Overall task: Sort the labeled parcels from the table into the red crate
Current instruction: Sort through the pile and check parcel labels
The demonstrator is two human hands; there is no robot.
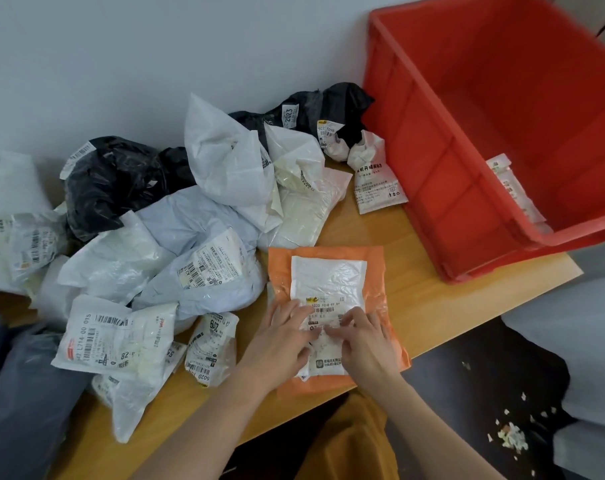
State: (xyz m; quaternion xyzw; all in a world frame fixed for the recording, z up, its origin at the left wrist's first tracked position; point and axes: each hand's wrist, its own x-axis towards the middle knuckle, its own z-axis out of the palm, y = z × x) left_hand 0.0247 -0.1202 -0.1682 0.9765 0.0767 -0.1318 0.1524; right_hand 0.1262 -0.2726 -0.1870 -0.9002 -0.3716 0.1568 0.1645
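A: What lies at the lower centre of the frame?

B: An orange parcel [332, 317] lies flat on the table [432, 292], with a white label [329, 292] covering most of its upper face. Both hands rest on the label's lower half.

A: How are the hands set?

B: The left hand [283, 341] and right hand [367, 341] sit close together, fingertips nearly meeting over the printed barcode. The fingers look bent and pressed down on the label. Whether they pinch its film or only flatten it cannot be told. Probably the parcel is held flat so that the label can be read or smoothed before sorting.

A: Where is the destination?

B: The red crate [432, 168] fills the upper right of the frame, standing on the table's far right corner with its open top tilted toward the viewer. One white parcel [512, 188] already lies inside against the near wall, so the sorting appears barely begun.

A: And the remaining stock?

B: A pile of parcels [190, 220] occupies the left and centre, heaped against the wall: white, pale blue and black bags, most with barcode labels showing. A small white printed packet [377, 188] lies just beside the crate's left wall.

A: What does the next move call for?

B: Presumably a firm grip on the orange parcel, then a lift up and to the right over the crate's rim.
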